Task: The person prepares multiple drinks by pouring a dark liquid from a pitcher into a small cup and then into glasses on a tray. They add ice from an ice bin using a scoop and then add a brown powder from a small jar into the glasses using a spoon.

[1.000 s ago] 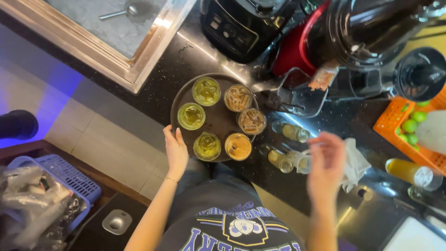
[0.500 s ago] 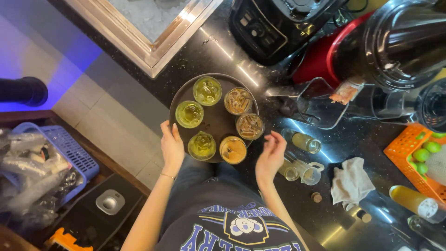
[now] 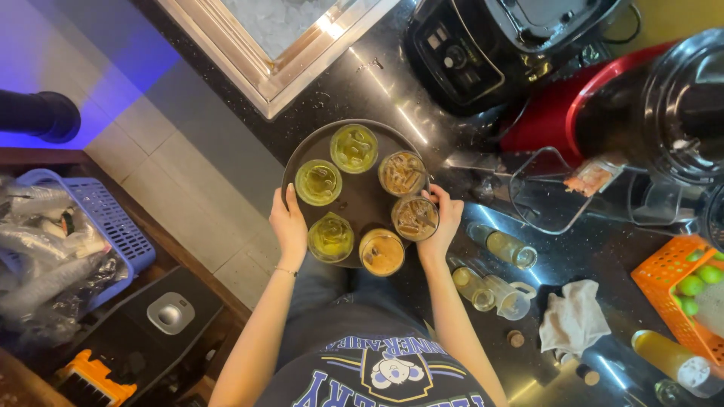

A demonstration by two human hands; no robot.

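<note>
While both hands grip opposite edges of the round dark tray (image 3: 363,202), the left hand (image 3: 290,224) has its fingers curled together over the near-left rim, and the right hand (image 3: 440,218) clamps the right rim with its fingers close together. On the tray stand six glasses: three greenish-yellow drinks (image 3: 318,182) toward the left and back, and three brownish iced drinks (image 3: 402,173) toward the right and front. It sits at the near edge of a black glossy counter (image 3: 377,79). Behind it lies an ice bin with a metal frame (image 3: 280,34); a black appliance (image 3: 483,45) and a red-and-black machine (image 3: 641,113) crowd the far right. Just right of the right hand lie small bottles and a measuring cup (image 3: 509,298), then a crumpled cloth (image 3: 575,320). An orange basket of limes (image 3: 682,290) sits farther right. Down left, a blue basket (image 3: 98,215) holds plastic wrappings.
</note>
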